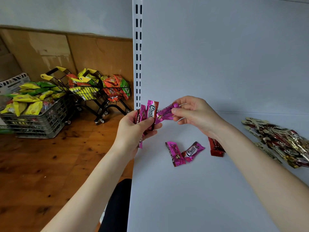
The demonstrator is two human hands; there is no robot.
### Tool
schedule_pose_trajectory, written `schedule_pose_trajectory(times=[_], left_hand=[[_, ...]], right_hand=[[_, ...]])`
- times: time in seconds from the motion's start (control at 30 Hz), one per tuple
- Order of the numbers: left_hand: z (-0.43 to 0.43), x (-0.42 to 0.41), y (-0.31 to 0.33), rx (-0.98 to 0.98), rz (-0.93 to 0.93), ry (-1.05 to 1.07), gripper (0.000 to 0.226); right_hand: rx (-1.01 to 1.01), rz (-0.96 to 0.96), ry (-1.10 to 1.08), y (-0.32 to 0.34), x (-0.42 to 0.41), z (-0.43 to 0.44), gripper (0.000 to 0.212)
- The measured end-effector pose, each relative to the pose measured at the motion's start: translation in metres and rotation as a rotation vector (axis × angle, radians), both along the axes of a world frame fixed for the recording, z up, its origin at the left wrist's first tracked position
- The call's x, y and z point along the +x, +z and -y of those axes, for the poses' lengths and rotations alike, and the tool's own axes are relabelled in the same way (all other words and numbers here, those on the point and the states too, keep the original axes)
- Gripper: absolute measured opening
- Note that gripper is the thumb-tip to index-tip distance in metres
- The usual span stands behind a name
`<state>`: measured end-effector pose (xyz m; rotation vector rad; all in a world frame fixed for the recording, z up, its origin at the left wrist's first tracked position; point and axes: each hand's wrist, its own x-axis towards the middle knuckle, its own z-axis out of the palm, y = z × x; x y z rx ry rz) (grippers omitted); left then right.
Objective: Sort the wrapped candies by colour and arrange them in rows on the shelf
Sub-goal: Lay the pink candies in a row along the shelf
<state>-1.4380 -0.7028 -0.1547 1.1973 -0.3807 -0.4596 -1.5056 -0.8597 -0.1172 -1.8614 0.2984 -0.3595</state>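
Note:
My left hand (133, 131) grips a fan of several magenta wrapped candies (151, 111) above the left edge of the white shelf (192, 190). My right hand (194, 113) pinches one more magenta candy (164, 113), whose far end touches the bunch. Two magenta candies (174, 153) (193, 151) lie on the shelf below my hands. A red candy (215, 148) lies beside them, partly hidden by my right forearm. A pile of gold and dark red candies (280, 141) sits at the shelf's right side.
A slotted white upright (137, 52) marks the shelf's left side. On the wooden floor to the left stand a grey crate (36, 121) of yellow snack bags and two small black wire carts (87, 91) (117, 92) filled with packets.

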Motion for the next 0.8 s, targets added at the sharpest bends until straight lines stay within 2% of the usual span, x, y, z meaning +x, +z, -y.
schedule_pose_trajectory(times=[0.27,0.57,0.8], left_hand=[[-0.0015,0.0002,-0.0004,-0.066,-0.071,-0.046,0.023],[-0.0009,-0.0002,-0.0021,-0.027,-0.036,0.011,0.014],[-0.0006,0.0035,0.0009,-0.106,-0.156,-0.011,0.006]], right_hand=[[0.058,0.007,-0.003,0.0033,-0.0036,0.003,0.015],[0.062,-0.033,0.072,0.0046,-0.0062,0.0002,0.009],[0.118,0.055,0.14,0.0019,-0.0067,0.0009,0.007]])
